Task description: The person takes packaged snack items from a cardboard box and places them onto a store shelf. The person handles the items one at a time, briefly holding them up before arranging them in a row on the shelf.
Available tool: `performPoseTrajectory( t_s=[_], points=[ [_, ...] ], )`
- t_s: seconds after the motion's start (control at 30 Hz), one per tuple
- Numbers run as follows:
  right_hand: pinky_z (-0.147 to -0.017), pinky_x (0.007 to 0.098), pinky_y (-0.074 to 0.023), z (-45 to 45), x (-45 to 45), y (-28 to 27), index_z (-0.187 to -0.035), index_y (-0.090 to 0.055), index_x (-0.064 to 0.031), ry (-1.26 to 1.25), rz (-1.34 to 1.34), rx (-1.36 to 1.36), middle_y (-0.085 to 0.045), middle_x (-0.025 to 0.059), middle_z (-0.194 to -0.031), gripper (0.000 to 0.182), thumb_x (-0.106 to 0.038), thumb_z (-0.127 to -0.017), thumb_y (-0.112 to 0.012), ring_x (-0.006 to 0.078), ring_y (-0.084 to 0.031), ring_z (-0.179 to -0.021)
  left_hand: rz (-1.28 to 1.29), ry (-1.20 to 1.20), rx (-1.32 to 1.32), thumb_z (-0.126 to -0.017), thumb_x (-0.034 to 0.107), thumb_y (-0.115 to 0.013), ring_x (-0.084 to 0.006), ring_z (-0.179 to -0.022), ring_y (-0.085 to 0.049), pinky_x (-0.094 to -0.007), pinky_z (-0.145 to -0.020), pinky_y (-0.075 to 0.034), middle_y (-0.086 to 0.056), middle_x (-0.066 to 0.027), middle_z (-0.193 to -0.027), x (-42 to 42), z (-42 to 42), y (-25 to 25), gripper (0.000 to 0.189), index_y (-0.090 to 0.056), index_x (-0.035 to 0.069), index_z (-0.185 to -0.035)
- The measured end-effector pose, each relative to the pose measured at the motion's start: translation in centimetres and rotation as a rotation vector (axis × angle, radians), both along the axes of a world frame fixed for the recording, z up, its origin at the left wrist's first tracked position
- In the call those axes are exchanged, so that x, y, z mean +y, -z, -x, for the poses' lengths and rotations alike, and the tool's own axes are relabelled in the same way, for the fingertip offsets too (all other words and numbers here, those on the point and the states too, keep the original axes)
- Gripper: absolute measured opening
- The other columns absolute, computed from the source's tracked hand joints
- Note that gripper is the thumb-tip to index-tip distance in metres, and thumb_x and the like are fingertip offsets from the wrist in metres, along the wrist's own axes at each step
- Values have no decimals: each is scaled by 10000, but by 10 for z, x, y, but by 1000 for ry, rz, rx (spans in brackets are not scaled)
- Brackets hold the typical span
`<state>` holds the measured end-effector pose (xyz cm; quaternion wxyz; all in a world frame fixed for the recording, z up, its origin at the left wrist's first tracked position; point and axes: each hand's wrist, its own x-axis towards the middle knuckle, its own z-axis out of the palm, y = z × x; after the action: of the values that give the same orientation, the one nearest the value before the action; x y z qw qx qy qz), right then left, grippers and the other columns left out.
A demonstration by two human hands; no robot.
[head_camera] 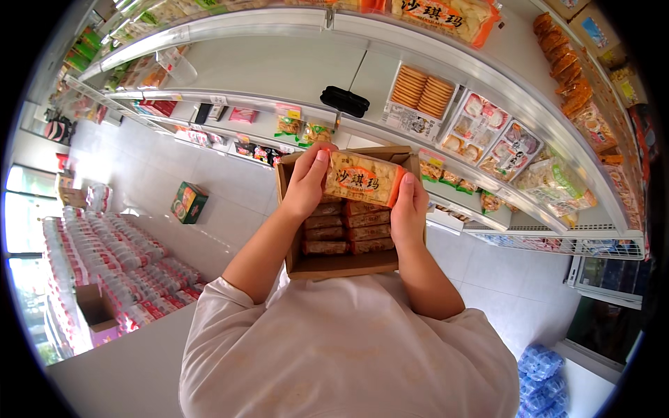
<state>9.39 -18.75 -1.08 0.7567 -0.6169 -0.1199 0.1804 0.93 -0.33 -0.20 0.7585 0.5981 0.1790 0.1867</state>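
Note:
Between my two hands is a flat packet of sachima pastry (360, 178), in clear and orange wrapping with writing on its face. My left hand (307, 180) grips its left end, and my right hand (408, 201) grips the orange right end. Just beneath the packet is an open cardboard box (334, 270), close to my chest. Two columns of wrapped packets (370, 231) lie inside it, with the far part of the box hidden by the held packet. What the box rests on cannot be seen.
Ahead runs a curved shop shelf (251, 52) with a black object (345, 101), a tray of biscuits (422, 91) and packed pastries (475, 123). More sachima (444, 18) lies above. A green carton (189, 202) stands on the floor at left, near stacked bottle packs (120, 256). Blue packs (541, 376) are at lower right.

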Motion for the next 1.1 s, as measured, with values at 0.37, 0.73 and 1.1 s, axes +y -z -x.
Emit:
performPoseTrajectory(
  t_s=[0.37,0.73,1.1],
  points=[
    [-610,414,-485,0,-3,-3,-952,-666,-6,176,451,-563,-639,158,-738,252,-160,-1036,-485,333,-618,-652,-203,-12,37,-1078,151,-449,-46,-715,-364,-221,-628,-320,-447,39,-784,4,1,-3,182,-513,50,-941],
    [-614,414,-451,-3,-9,-27,-851,-527,-2,-18,533,-459,-571,164,-692,192,-101,-1007,-479,341,-567,-637,-586,-235,86,-1070,151,-457,-118,-683,-401,-304,-614,-388,-471,-32,-704,-3,3,-9,268,-495,4,-849],
    [-633,317,-357,-10,-5,13,-780,-461,-37,28,136,-179,-424,12,-683,386,-277,-1076,-404,125,-382,-675,-454,-136,-13,-1088,222,-443,-84,-642,-366,-287,-572,-351,-451,7,-661,-5,8,-7,369,-488,23,-781]
  ],
)
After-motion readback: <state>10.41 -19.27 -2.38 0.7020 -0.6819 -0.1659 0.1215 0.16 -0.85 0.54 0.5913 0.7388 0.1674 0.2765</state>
